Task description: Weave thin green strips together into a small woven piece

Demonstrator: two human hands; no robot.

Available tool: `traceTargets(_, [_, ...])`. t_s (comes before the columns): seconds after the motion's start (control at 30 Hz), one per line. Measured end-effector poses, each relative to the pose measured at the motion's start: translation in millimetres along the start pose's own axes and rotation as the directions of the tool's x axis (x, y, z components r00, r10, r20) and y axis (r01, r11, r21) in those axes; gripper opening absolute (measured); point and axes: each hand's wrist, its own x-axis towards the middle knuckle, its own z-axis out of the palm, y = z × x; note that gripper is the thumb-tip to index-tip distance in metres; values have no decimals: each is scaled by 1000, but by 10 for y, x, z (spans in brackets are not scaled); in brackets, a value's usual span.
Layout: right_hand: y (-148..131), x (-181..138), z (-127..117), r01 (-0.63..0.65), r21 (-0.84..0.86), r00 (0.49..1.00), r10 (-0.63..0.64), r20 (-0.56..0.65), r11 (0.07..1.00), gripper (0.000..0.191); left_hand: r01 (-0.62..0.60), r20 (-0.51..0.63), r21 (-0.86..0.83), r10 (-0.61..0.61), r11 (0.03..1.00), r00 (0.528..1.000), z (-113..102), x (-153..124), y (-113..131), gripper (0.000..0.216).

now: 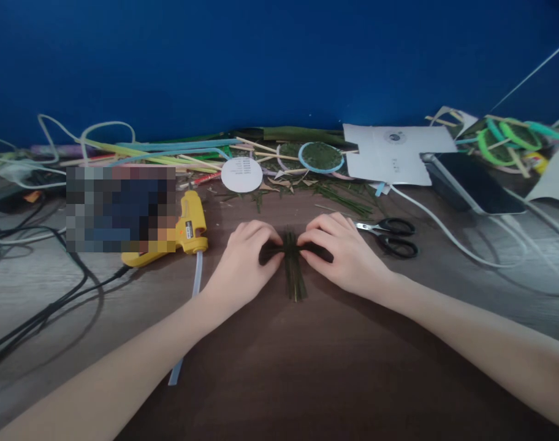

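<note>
A small bundle of dark green leaf strips (293,269) lies on the brown table, crossed by a darker strip held sideways. My left hand (245,260) pinches the left end of that cross strip, fingers curled. On the other side, my right hand (341,251) pinches its right end, fingers pressed together. The strips' lower ends stick out toward me between both hands.
A yellow glue gun (187,229) with a clear glue stick lies left of my hands. Black scissors (392,236) lie to the right. Behind are a white paper disc (241,174), green-filled rings, coloured strips, a phone (472,180) with a white cable, and black cables at left.
</note>
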Motion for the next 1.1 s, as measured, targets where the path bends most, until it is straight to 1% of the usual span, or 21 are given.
traceTargets(0.23, [7,5,-7,1,13,1000,-1,3,1000,8,0,6,7,0,1000,1000,3,0,-18,9])
traceTargets(0.37, [1,5,-14,-27,68,1000,28,-12,997,5,1,5,5,-1,1000,1000,-9,2,-12,9])
traceTargets(0.43, [20,14,-33,-67,113,996,74,-59,991,5,-9,0,11,9,1000,1000,-23,-3,7,8])
traceTargets(0.5, [81,34,-67,-119,141,982,138,-129,983,7,-48,-5,26,48,999,999,-38,-11,29,7])
traceTargets(0.6, [273,78,-136,-193,141,942,224,-251,971,11,-132,-6,42,132,990,991,-49,-24,46,11])
traceTargets(0.67, [444,103,-172,-273,105,908,292,-299,956,13,-150,-13,38,150,988,989,-47,-29,39,15])
traceTargets(0.7, [528,111,-183,-319,76,892,326,-312,945,13,-144,-21,33,145,989,989,-45,-30,32,16])
traceTargets(0.77, [674,117,-187,-426,21,863,414,-289,904,13,-114,-41,19,115,993,992,-42,-30,15,18])
traceTargets(0.8, [727,117,-183,-451,-10,860,431,-273,893,12,-93,-51,8,94,996,994,-42,-29,7,18])
traceTargets(0.87, [791,115,-173,-459,-21,863,441,-245,888,11,-46,-67,-15,45,999,997,-46,-26,-5,18])
traceTargets(0.97, [793,119,-177,-450,46,868,449,-212,892,12,15,-74,-44,-18,999,997,-61,-20,-15,19])
traceTargets(1.1, [729,137,-225,-457,116,852,471,-227,882,13,89,-82,-91,-96,992,992,-70,-15,-27,21])
